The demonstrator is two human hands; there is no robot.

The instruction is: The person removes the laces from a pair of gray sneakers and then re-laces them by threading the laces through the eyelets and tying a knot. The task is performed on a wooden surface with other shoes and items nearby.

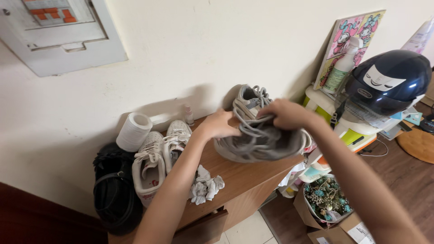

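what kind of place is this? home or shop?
Most likely a home, probably an entryway corner. Both hands, left hand and right hand, hold a grey sneaker over a wooden cabinet with white sneakers on it; a dark helmet sits alongside.

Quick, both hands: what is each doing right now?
Left hand: closed on the grey mesh lace-up sneaker, at its side.
Right hand: closed, gripping that sneaker's grey laces.

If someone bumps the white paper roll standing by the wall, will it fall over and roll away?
Probably it tips easily: the paper roll stands upright on one end and looks light. On its side its round shape would likely roll, but the white sneakers beside it and the wall behind it would likely stop it soon.
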